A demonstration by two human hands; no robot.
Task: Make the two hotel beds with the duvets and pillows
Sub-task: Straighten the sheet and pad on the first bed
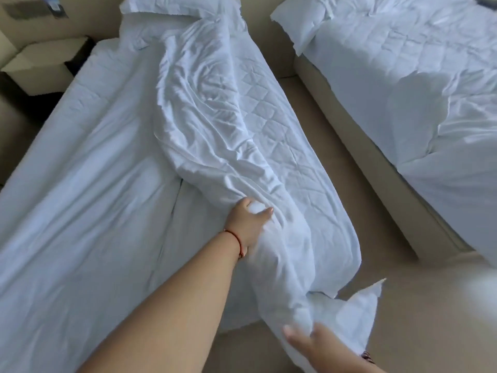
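A white duvet (209, 125) lies bunched in a long ridge down the middle of the left bed (67, 184). To the ridge's right the quilted mattress pad (269, 109) shows. My left hand (248, 223) grips a fold of the duvet near the foot of the bed. My right hand (309, 343) holds the duvet's lower corner, which hangs over the floor at the bottom right. A white pillow (172, 5) sits at the head of the left bed. The right bed (416, 90) carries a rumpled white duvet and a pillow (298, 17).
A beige carpeted aisle (349, 184) runs between the two beds. The right bed's beige base (363, 135) borders the aisle. At the upper left stands a beige nightstand (45, 65), close beside the left bed.
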